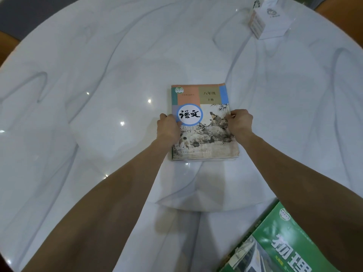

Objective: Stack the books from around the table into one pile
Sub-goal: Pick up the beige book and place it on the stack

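Note:
A textbook with a painted landscape cover and a white circle label (204,107) lies flat near the middle of the round marble table (98,85). It appears to rest on at least one thinner book whose edges show beneath it. My left hand (169,127) grips its left edge and my right hand (240,121) grips its right edge. A green textbook (279,244) lies at the near right, partly under my right forearm and cut off by the frame.
A white tissue box (269,22) stands at the far right of the table. The table's curved rim runs along the left and near sides, with dark floor and a wooden chair beyond it.

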{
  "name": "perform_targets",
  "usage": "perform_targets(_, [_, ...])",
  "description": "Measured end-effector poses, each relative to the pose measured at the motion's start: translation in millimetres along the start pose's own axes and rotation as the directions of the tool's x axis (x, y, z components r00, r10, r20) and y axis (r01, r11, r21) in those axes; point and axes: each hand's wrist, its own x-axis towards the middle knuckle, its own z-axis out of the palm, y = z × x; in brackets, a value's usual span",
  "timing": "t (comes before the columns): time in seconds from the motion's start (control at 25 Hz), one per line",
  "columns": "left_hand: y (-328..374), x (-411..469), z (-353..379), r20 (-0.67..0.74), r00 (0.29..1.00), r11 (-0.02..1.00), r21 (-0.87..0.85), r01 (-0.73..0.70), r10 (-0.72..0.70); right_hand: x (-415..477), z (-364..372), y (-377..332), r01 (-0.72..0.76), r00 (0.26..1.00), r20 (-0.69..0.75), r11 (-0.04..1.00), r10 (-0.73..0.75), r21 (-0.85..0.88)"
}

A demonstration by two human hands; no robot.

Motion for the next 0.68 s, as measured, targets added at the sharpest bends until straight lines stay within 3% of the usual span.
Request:
perform_targets(0.36, [-5, 1, -2, 0.025, 1.0, 0.998, -0.056, -0.001, 0.002, -1, 0, 1, 0.004, 1.0, 0.021, 0.998, -0.002, -0.068])
perform_targets(0.48, [-5, -6, -7, 0.041, 0.999, 0.999, 0.02, -0.027, 0.026, -12, -7, 2, 0.007, 0.998, 0.062, 0.995, -0.001, -0.098])
perform_targets(0.68, [5, -33, -16, -0.059, 0.991, 0.982, 0.155, -0.111, 0.121, -45, -31, 11, 0.104, 0.991, 0.105, 0.951, -0.076, -0.29])
